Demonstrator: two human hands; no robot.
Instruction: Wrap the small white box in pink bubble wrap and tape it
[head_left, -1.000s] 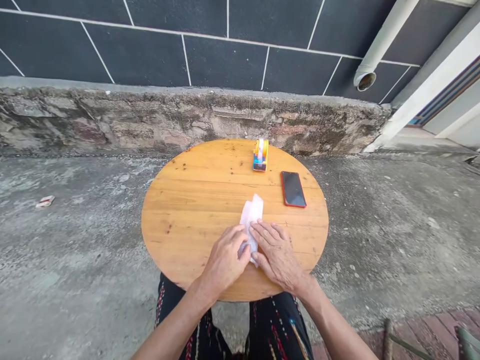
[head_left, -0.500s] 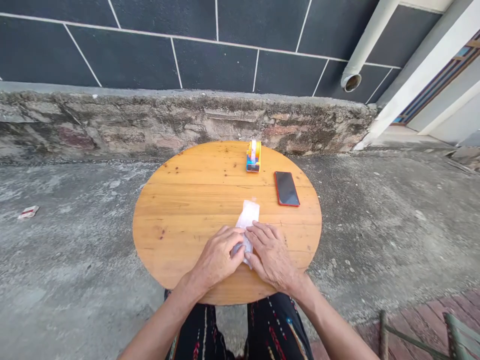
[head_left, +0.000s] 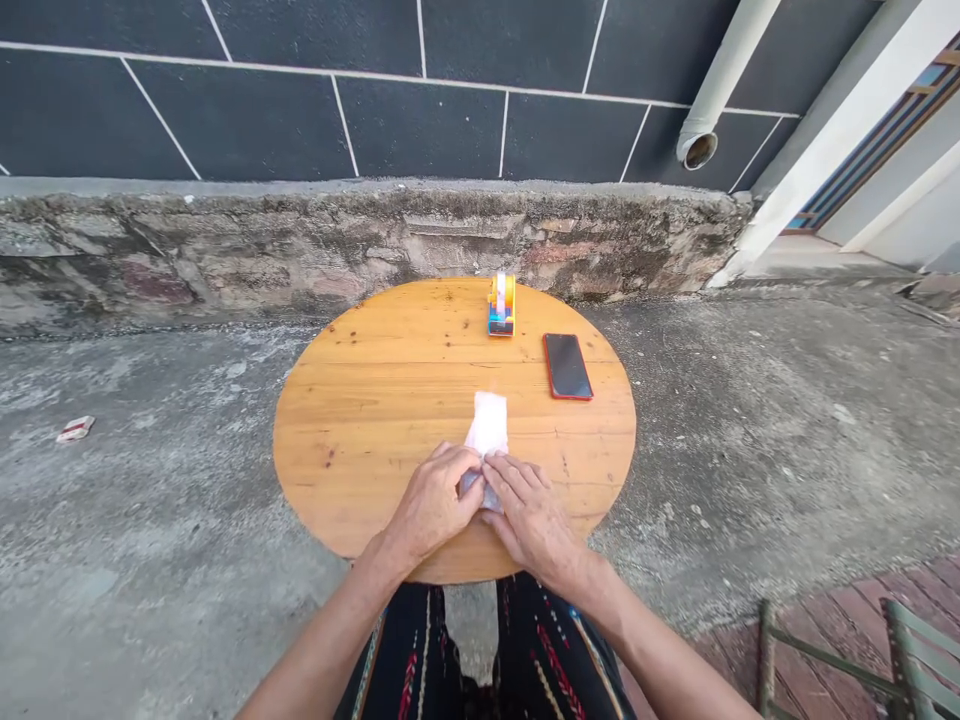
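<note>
A whitish, semi-clear strip of what looks like bubble wrap (head_left: pixel 490 422) lies on the round wooden table (head_left: pixel 375 420) near its front edge. My left hand (head_left: pixel 444 490) curls over the strip's near end, thumb and fingers pinching its left side. From the right, my right hand (head_left: pixel 529 505) rests on the same part with its fingers stretched out and lying flat, the thumb apart from them. Both hands' fingertips nearly meet over the wrap and cover part of it. Whether anything is wrapped inside I cannot tell.
A yellow and blue tape dispenser (head_left: pixel 502 305) with a tape roll stands at the table's back edge. A phone in a red case (head_left: pixel 568 367) lies on the right. A dark tiled wall rises behind; a green chair (head_left: pixel 919 650) is at lower right.
Both hands stay at the strip's near end, and my fingers have shifted slightly over it. The strip looks straighter. The whole view has tilted a little.
</note>
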